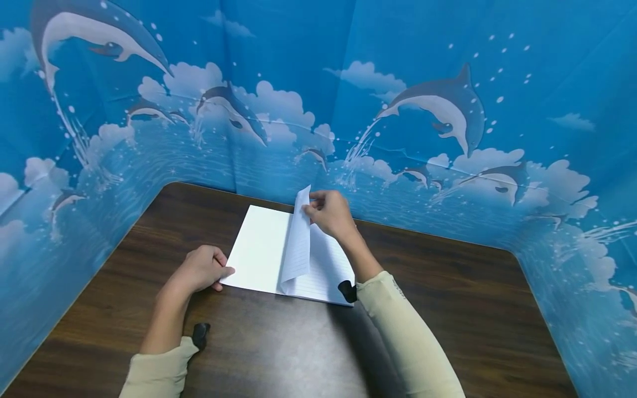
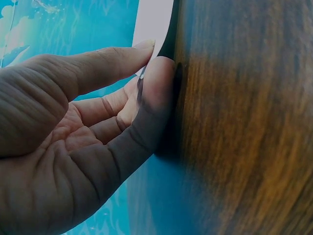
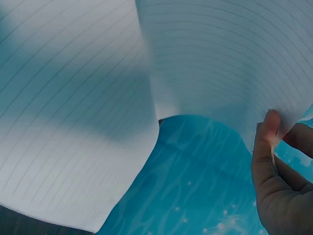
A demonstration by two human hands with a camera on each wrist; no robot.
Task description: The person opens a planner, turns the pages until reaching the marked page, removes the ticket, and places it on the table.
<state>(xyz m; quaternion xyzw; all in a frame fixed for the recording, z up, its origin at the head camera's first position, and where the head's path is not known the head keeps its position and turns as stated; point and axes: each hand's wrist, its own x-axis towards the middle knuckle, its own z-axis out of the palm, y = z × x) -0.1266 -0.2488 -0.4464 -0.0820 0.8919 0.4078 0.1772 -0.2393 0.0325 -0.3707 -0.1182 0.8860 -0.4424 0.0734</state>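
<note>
An opened notebook (image 1: 259,249) lies on the dark wooden table, its blank white inner cover to the left and lined pages to the right. My left hand (image 1: 203,269) pinches the cover's near left corner between thumb and fingers; in the left wrist view the thumb (image 2: 112,66) presses on the cover edge (image 2: 155,24). My right hand (image 1: 330,213) pinches the far edge of a lined page (image 1: 298,237), which stands curved up from the spine. The right wrist view shows that raised page (image 3: 220,63) between thumb and fingers, with the flat lined page (image 3: 73,122) beside it.
The brown wood-grain table (image 1: 448,309) has rounded far corners. Behind and at both sides hangs a blue curtain (image 1: 308,55) printed with dolphins, clouds and waves, close to the table's far edge. Black straps (image 1: 200,335) show at the cream sleeves.
</note>
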